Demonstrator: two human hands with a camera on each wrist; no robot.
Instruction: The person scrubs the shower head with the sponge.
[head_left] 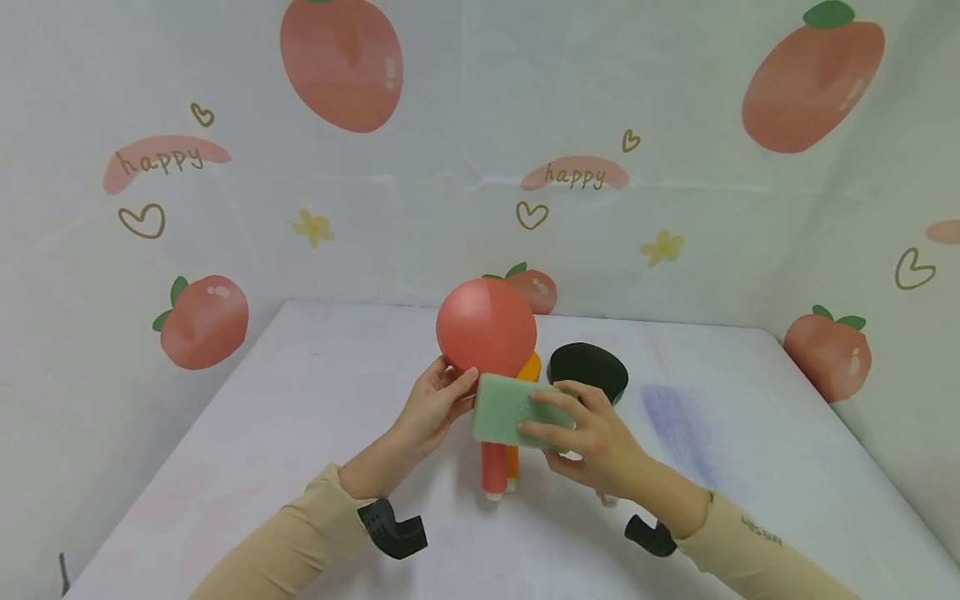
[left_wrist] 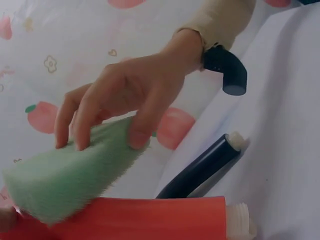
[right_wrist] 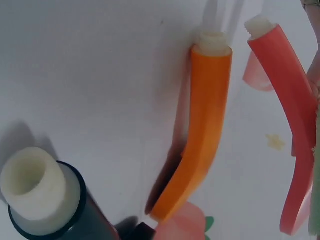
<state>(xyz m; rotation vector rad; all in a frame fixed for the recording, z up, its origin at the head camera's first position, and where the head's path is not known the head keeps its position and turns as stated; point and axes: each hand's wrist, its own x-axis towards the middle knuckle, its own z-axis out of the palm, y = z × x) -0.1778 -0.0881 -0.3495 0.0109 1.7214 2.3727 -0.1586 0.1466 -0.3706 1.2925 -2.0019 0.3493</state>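
In the head view, a red paddle-shaped item is held upright above the white table by the left hand, whose fingers are curled around the neck just below the round head. A green sponge is gripped by the right hand, fingers on its front face and thumb beneath, and is pressed against the red handle. An orange paddle is seen just behind the red one, and a black paddle lies near it to the right. In the left wrist view, the green sponge is pinched by the right hand and rests on the red handle; the black handle lies on the table behind. In the right wrist view, the orange handle, the red handle and the cream-capped end of the black handle are shown against the table; neither hand's fingers can be judged here
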